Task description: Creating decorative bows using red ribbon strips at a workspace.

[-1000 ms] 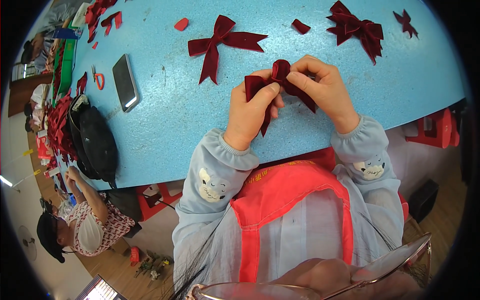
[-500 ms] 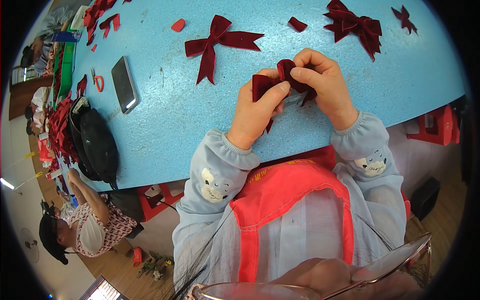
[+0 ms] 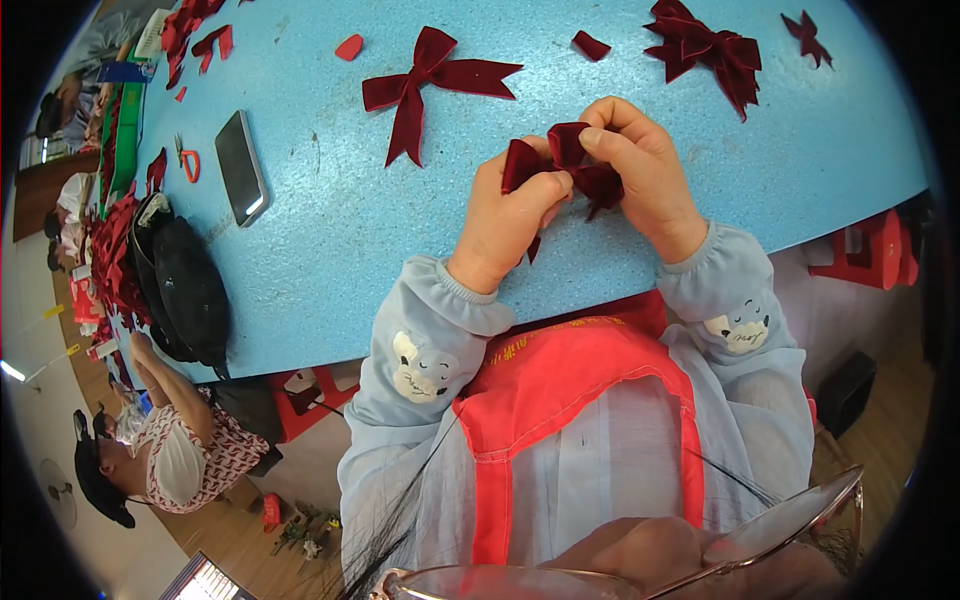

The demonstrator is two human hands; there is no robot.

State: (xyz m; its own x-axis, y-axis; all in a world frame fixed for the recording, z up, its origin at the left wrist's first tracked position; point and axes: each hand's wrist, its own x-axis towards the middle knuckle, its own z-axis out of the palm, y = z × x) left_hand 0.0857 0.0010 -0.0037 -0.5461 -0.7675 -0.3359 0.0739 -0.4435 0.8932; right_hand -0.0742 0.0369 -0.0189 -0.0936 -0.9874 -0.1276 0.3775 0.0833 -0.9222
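A dark red velvet bow (image 3: pixel 598 187) is held between my two hands above the blue table (image 3: pixel 330 280). My left hand (image 3: pixel 505 205) is closed on its left part, thumb pressed near the centre. With thumb and fingertips, my right hand (image 3: pixel 640 165) pinches the raised velvet piece at the middle. Part of the bow is hidden behind my fingers, and a pointed tail hangs below the left hand. Beyond my hands lies a finished-looking velvet bow (image 3: pixel 420 78) with long tails. A pile of bows (image 3: pixel 705 55) lies farther right.
Left on the table are a phone (image 3: pixel 242 168), orange-handled scissors (image 3: pixel 188 160), a black bag (image 3: pixel 180 285) and heaped red ribbon (image 3: pixel 115 250). Small velvet pieces (image 3: pixel 591 45) and a little bow (image 3: pixel 807 38) lie far off. A co-worker (image 3: pixel 180 440) sits at the left; a red stool (image 3: pixel 868 252) stands right.
My right fingers have shifted the velvet piece at the centre slightly, so it stands more upright and more of the bow's right loop shows. The left hand keeps its grip.
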